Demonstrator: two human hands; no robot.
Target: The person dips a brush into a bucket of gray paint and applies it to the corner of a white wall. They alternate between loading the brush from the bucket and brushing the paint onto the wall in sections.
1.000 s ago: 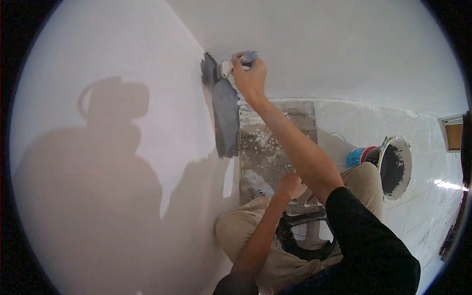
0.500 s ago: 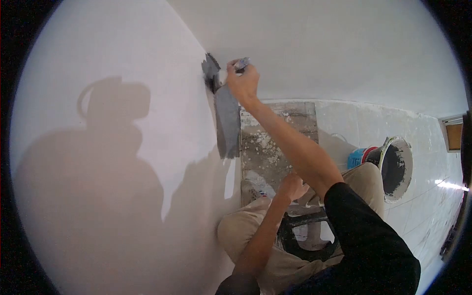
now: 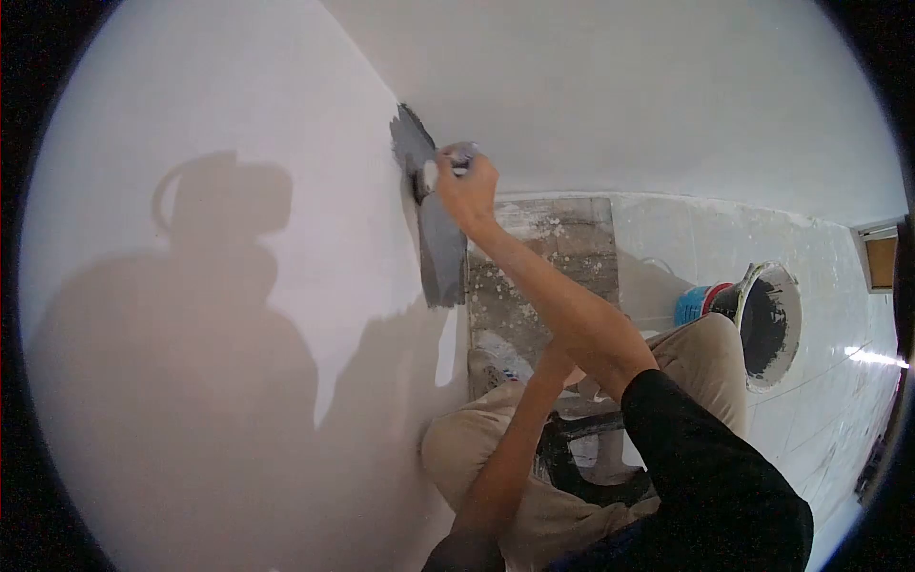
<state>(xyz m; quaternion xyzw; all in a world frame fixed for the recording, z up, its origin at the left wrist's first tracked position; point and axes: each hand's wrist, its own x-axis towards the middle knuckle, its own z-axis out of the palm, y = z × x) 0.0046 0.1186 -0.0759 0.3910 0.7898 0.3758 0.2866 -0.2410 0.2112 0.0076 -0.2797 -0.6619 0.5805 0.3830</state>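
Through the head camera, your right hand [image 3: 465,186] is closing around a brush [image 3: 446,164], pressing its bristles into the wall corner at the top of the grey strip [image 3: 440,250]. Your left hand [image 3: 559,362] is lying low by your knee, half hidden behind the forearm; I cannot tell its grip. If the bristles splay, grey may be straying onto the white wall [image 3: 238,124] left of the brush hand. Bare wall is lying open above it, and the bucket [image 3: 768,324] is sitting well to its right.

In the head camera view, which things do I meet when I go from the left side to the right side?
Person's shadow on the wall → grey painted patch → spattered floor strip → blue can → paint bucket → wooden frame at the edge.
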